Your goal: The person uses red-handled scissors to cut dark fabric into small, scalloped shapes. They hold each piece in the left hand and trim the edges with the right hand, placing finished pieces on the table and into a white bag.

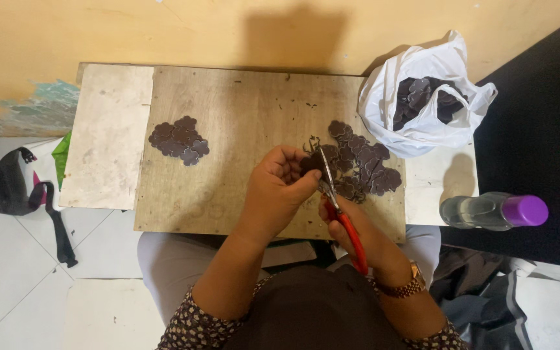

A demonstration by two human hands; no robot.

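Trimming a dark flower cutout with red-handled scissors

Left hand pinches the cutout; right hand grips the scissors; best turn the cutout, snipping toward 12 o'clock

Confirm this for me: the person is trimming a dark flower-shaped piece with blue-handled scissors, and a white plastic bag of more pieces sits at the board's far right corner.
Not quite: the scissors have red handles, not blue, as the head view shows. The rest holds: the right hand works them on a dark flower-shaped piece held in the left hand, and the white plastic bag of more pieces sits at the board's far right corner.
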